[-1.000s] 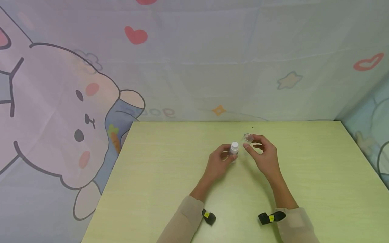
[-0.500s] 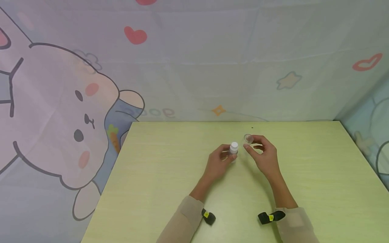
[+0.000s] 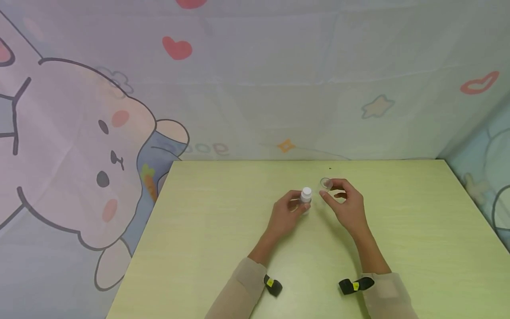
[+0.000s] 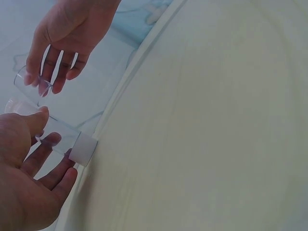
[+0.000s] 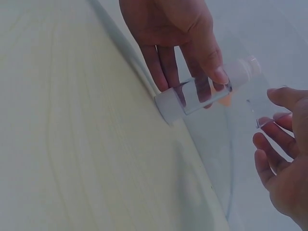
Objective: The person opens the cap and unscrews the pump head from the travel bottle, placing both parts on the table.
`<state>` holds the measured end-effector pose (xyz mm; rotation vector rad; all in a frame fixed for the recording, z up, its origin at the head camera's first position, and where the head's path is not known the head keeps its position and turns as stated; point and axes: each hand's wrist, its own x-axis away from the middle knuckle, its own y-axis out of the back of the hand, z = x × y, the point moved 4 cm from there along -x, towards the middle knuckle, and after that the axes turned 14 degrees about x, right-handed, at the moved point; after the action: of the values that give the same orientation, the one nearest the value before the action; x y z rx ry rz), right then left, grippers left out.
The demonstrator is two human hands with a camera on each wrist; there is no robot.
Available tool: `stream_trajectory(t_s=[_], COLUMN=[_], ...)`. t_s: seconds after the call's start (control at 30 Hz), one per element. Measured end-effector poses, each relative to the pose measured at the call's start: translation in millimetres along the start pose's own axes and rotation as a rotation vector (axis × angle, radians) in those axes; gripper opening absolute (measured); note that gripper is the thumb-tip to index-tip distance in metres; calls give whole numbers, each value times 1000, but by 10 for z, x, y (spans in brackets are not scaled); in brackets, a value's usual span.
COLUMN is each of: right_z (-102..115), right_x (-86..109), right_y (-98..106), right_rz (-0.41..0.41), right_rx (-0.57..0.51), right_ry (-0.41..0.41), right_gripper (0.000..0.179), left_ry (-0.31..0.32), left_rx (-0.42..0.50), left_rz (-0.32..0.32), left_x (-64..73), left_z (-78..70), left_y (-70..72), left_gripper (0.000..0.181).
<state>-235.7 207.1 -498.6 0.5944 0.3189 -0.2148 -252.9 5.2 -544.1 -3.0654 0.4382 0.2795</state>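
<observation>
My left hand (image 3: 286, 212) grips a small clear bottle (image 5: 196, 96) between thumb and fingers. The bottle has a white upper part (image 3: 306, 192) and a wide white base (image 4: 83, 149), and it stands roughly upright over the table. To its right, my right hand (image 3: 348, 206) pinches a clear, see-through cap (image 3: 326, 183) by thumb and fingertips. The cap is apart from the bottle, slightly beyond and to the right of the bottle's top. In the right wrist view the cap (image 5: 262, 110) shows as a short transparent cylinder, partly covered by the right fingers.
Both hands work over a pale yellow-green table (image 3: 207, 230). A tiny dark speck (image 3: 330, 168) lies near its back edge. Behind it hangs a printed cloth (image 3: 255, 88) with hearts and a cartoon animal. Black straps (image 3: 356, 285) sit at both sleeve cuffs.
</observation>
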Motion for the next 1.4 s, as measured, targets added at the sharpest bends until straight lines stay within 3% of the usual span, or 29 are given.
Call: stream_trajectory(t_s=[0.4, 1.4], right_z=[-37, -148], right_x=[-5, 15], right_y=[9, -24], right_rz=[27, 80], right_rx=[71, 102], right_ry=[38, 24], right_gripper=[32, 33], left_ry=[-2, 32], left_rx=[6, 6], left_rz=[34, 1], left_x=[-10, -4], left_z=[-21, -24], left_y=[-6, -17], left_gripper=[37, 33])
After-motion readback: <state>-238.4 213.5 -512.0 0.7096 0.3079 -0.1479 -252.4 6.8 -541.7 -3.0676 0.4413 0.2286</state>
